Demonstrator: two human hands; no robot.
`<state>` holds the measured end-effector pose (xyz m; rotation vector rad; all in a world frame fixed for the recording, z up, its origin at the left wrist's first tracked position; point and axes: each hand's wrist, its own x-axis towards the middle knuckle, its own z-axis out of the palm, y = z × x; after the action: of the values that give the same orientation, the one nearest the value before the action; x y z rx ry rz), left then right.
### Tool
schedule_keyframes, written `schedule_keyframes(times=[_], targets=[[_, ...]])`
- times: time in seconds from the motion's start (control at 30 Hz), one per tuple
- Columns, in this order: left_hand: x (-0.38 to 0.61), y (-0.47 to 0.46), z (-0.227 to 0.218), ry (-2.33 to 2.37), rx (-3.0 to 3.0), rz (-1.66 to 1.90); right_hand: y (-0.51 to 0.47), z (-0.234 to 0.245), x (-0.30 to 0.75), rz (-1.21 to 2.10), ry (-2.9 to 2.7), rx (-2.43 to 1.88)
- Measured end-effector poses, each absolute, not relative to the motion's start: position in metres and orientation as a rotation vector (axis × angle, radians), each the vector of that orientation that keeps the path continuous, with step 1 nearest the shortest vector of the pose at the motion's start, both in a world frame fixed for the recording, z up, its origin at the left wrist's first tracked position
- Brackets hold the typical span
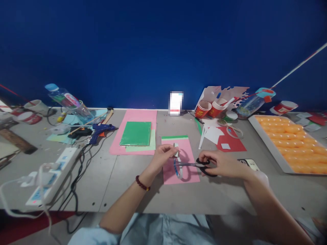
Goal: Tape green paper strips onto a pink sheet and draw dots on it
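"So, we're looking at the middle of the frame, where the left hand [165,154] is pinching the top of a thin white ring [181,173] marked with blue. We're guessing at a tape roll, but we're not swearing to it."

"And just right of centre we're seeing the right hand [224,164] gripping the scissors [189,164], fingers wrapped about the black handles, blades pointing straight across the ring!"

"Are we seeing them biting?"

"We're not able to tell. Blades and ring are overlapping in our view, but we're not making out contact, or any cut."

"Then how far along are we calling it?"

"Partway, we're judging. Beneath the ring a pink sheet [168,179] is lying flat, with a green band [175,137] running along its top edge, so that pair is looking laid out already."

"What are we counting as left?"

"The snip, by our reading: we're spotting no severed piece at the blades. Over at the right of the frame, though, white paper pieces [214,134] are resting by and on a red sheet [238,146], and we're taking those for cutting already done."

"Meanwhile, left of centre, we're noting a green packet [136,133] sitting on a larger pink sheet [117,144], well apart from both hands."

"Untouched just now, and we're seeing no hand reaching for it."
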<state>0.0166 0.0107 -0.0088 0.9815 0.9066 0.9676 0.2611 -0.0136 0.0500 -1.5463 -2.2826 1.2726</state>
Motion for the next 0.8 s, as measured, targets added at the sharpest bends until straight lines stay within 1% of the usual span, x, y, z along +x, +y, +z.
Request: schedule_keyframes(times=[0.4, 0.47, 0.53, 0.63, 0.7, 0.8], targets=[[0.019, 0.009, -0.013, 0.893, 0.861, 0.911, -0.018, 0.024, 0.259, 0.977, -2.018, -1.623], [0.019, 0.009, -0.013, 0.908, 0.853, 0.932, -0.017, 0.013, 0.264, 0.846, -1.936, -1.758], [0.019, 0.009, -0.012, 0.908, 0.846, 0.964, -0.015, -0.002, 0.270, 0.610, -1.868, -1.920], [0.020, 0.010, -0.011, 0.884, 0.834, 1.012, -0.015, -0.026, 0.281, 0.340, -1.810, -2.019], [0.020, 0.010, -0.011, 0.871, 0.829, 1.049, -0.015, -0.039, 0.286, 0.297, -1.779, -2.075], [0.021, 0.011, -0.014, 0.858, 0.849, 1.106, -0.014, -0.051, 0.293, 0.387, -1.722, -2.093]])
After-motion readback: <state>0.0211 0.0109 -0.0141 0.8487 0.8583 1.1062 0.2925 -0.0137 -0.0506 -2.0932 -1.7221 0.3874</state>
